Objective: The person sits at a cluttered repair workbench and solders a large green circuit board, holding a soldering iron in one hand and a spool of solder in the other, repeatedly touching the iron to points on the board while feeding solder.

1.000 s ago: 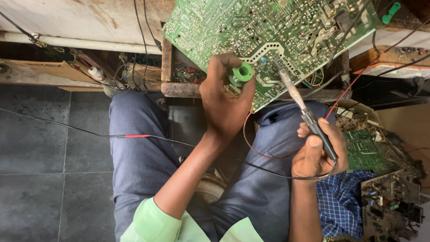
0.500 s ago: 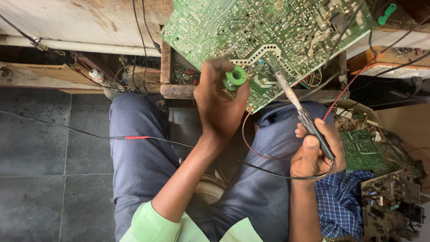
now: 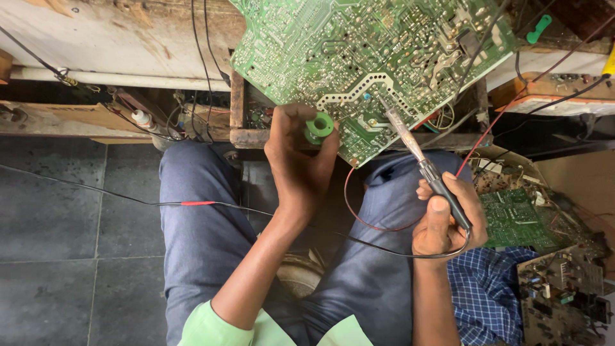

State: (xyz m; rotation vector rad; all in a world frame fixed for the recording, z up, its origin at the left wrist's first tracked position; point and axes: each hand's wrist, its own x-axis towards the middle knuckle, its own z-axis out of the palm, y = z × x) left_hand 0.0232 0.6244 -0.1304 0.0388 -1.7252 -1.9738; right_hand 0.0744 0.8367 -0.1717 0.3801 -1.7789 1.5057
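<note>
A large green circuit board (image 3: 359, 57) lies solder side up across a wooden frame in front of me. My left hand (image 3: 298, 170) grips a small green spool of solder wire (image 3: 319, 127) at the board's near edge. My right hand (image 3: 445, 214) holds a soldering iron (image 3: 426, 170) by its black handle, and the iron's tip touches the board near a white-outlined zone. A black cord runs from the iron across my lap.
Another green board (image 3: 516, 218) and a pile of scrap boards (image 3: 564, 288) lie at my right, over a blue checked cloth (image 3: 487, 295). Red and black wires (image 3: 198, 204) cross my knees. A worn wooden bench (image 3: 96, 45) runs along the top. Grey floor tiles (image 3: 64, 256) lie left.
The iron's tip has slid slightly left along the board while my left hand with the spool has shifted a little upward toward the board edge.
</note>
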